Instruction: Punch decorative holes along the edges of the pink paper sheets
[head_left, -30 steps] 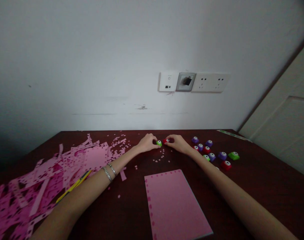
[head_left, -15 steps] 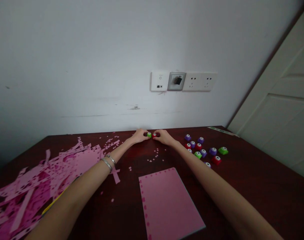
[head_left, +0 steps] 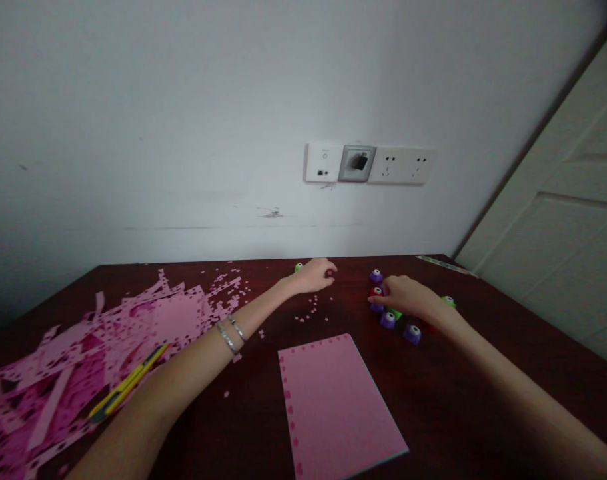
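Observation:
My left hand point(head_left: 317, 275) hovers near the back edge of the table, fingers curved and apart, with nothing visible between them. Just behind its wrist stands a small green paper punch point(head_left: 298, 267), partly hidden. My right hand point(head_left: 406, 295) reaches into the group of punches on the right. Its thumb and fingers close around a red paper punch point(head_left: 376, 292) with a white top. Close by are purple punches point(head_left: 388, 320), a further purple punch point(head_left: 376, 275) and a green punch point(head_left: 395, 313). My right hand and forearm cover part of the group.
Pink paper strips full of punched holes point(head_left: 178, 317) pile up on the left, with a yellow cutter knife point(head_left: 128, 383) on them. Tiny pink cut-outs point(head_left: 303, 319) lie scattered. A pink sheet stack point(head_left: 338, 407) lies in front. Behind the table is a wall with sockets point(head_left: 403, 165).
My left hand has let go of the green punch and moved right. My right hand has left the red punch at the back and moved right to the group.

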Demonstrator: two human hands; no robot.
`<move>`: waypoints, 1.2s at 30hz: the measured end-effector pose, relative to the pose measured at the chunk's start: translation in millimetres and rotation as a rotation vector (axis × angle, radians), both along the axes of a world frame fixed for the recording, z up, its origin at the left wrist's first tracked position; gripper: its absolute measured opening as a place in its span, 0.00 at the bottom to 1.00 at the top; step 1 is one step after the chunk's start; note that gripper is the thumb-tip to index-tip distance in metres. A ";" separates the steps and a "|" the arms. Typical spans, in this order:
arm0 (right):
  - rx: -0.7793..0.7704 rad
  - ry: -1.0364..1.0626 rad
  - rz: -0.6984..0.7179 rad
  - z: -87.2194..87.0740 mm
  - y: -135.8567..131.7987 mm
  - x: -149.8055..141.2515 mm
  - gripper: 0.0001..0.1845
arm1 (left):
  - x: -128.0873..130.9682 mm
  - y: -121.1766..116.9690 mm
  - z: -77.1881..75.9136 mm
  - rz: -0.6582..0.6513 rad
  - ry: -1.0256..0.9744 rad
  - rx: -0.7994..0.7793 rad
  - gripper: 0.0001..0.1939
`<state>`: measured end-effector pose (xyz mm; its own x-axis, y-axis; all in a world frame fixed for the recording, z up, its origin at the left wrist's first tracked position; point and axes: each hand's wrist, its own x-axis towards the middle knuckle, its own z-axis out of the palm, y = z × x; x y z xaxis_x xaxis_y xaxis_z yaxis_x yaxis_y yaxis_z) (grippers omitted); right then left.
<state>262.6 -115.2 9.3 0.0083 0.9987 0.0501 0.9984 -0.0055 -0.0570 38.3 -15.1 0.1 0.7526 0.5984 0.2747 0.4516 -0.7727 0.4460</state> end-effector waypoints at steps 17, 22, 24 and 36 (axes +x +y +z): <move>0.111 -0.056 -0.021 -23.9 -12.6 -16.9 0.18 | 97.0 4.5 -36.1 -0.209 -0.056 -0.232 0.09; 0.088 0.432 0.130 7.1 -9.5 1.8 0.20 | 40.1 -2.6 -16.9 -0.145 -0.496 -0.856 0.16; -0.065 0.740 0.182 21.3 -12.4 1.9 0.23 | 11.9 -8.7 -8.9 -0.173 -0.634 -1.067 0.15; -0.266 1.232 0.325 21.1 -14.5 -49.2 0.25 | -61.3 -46.4 0.9 -0.151 -0.623 -1.246 0.16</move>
